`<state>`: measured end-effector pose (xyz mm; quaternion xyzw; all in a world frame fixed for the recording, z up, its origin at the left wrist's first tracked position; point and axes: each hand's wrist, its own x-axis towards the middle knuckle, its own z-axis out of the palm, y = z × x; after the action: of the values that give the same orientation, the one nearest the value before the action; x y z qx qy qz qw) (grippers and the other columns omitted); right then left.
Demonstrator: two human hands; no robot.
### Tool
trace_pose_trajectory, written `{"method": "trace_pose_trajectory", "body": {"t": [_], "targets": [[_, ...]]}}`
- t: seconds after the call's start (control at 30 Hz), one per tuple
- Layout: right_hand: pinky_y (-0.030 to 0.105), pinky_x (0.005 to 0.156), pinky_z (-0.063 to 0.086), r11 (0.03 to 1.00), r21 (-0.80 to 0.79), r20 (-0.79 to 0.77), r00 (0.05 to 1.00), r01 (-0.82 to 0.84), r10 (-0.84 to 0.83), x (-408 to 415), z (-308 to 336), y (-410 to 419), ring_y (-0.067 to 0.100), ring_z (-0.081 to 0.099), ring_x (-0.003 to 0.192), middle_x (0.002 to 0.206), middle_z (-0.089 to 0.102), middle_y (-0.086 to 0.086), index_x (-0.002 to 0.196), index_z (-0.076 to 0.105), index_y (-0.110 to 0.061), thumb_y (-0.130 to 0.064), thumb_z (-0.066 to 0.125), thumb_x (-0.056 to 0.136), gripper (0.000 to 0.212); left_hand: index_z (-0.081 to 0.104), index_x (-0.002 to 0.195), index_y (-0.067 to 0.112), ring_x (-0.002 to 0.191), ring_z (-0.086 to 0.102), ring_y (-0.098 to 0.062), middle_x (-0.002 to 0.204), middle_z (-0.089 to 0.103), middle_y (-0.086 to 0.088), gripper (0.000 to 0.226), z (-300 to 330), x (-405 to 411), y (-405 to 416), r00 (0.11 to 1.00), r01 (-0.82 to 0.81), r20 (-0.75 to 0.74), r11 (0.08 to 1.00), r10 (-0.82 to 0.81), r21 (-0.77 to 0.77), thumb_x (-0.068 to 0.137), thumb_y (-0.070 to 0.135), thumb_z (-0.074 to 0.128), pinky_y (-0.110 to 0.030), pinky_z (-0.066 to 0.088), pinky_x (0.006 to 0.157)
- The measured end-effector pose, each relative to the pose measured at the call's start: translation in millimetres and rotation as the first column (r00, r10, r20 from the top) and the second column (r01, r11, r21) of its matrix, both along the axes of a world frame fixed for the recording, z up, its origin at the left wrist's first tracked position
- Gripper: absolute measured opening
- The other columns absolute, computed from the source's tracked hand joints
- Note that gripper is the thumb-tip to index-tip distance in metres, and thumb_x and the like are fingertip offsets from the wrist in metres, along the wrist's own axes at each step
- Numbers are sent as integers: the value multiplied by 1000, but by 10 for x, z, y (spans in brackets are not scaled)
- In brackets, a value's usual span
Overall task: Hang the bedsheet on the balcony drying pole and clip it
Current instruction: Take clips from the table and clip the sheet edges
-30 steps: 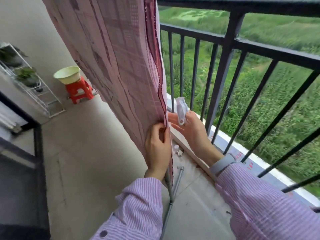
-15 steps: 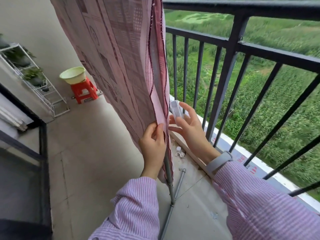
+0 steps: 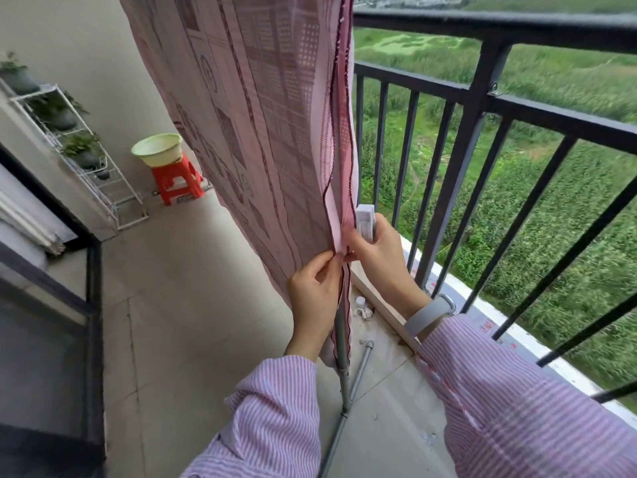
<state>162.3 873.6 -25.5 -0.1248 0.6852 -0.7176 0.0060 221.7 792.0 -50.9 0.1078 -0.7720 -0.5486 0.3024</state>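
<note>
The balcony railing (image 3: 475,108) runs along my right, its dark bars standing between me and the green field below. Inside it hangs the pink patterned bedsheet (image 3: 262,125), draped from somewhere above the top of my view, so I cannot see the drying pole itself. The sheet falls in two layers, and their dark-stitched edges come together right in front of me. That suggests it is already hung, and I judge the clipping is the part in hand.

Below the sheet's lower edge a grey metal upright (image 3: 342,357) stands on the floor, partly hidden by the cloth. I cannot tell whether it belongs to the drying stand.

My left hand (image 3: 312,298) pinches the near hem between thumb and fingertips. I hold it there to keep both layers lined up and taut, so the edges don't slide apart.

My right hand (image 3: 377,257) meets it from the railing side, its thumb and forefinger pressed to the same hem, touching the left fingers. The remaining fingers curl round a white clothes clip (image 3: 364,220), which stands upright just beside the hem, not yet on the cloth. Keeping it in that hand leaves it ready to bring across once the edges are matched.

Far left, a pale green basin (image 3: 157,148) sits on a red stool (image 3: 177,182) beside a white plant rack (image 3: 103,181).
</note>
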Motion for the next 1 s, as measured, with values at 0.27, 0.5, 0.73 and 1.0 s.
{"method": "trace_pose_trajectory", "body": {"t": [0.27, 0.5, 0.73, 1.0], "targets": [[25, 54, 31, 993, 116, -66, 998, -4, 12, 51, -38, 221, 10, 37, 57, 63, 42, 6, 73, 48, 6, -8, 54, 84, 19, 69, 98, 2, 87, 58, -4, 94, 67, -5, 20, -46, -12, 170, 984, -137, -132, 978, 116, -160, 82, 10, 59, -3, 40, 80], [65, 80, 44, 982, 80, 33, 985, -172, 170, 88, 162, 366, 58, 50, 85, 92, 52, 45, 73, 66, -24, -26, 58, 79, 11, 66, 105, 4, 90, 60, -11, 99, 66, -6, 26, -68, -63, 309, 980, -162, -133, 978, 145, -130, 80, 10, 66, -6, 43, 82], [26, 53, 47, 970, 158, 14, 983, -184, 184, 75, 158, 480, 16, 57, 61, 78, 59, 7, 105, 47, -11, -22, 49, 92, 17, 67, 87, -1, 71, 52, -8, 78, 64, -14, 8, -32, -88, 342, 958, -266, -163, 943, 235, -201, 81, -1, 61, -2, 37, 66], [19, 62, 37, 923, 338, -24, 979, -183, 203, 77, 357, 600, 2, 44, 62, 79, 44, -5, 125, 35, -17, -5, 52, 86, 45, 54, 116, 7, 91, 55, -15, 105, 60, -11, 33, 14, -156, 328, 964, -239, -179, 941, 198, -241, 84, -1, 50, -19, 43, 72]]}}
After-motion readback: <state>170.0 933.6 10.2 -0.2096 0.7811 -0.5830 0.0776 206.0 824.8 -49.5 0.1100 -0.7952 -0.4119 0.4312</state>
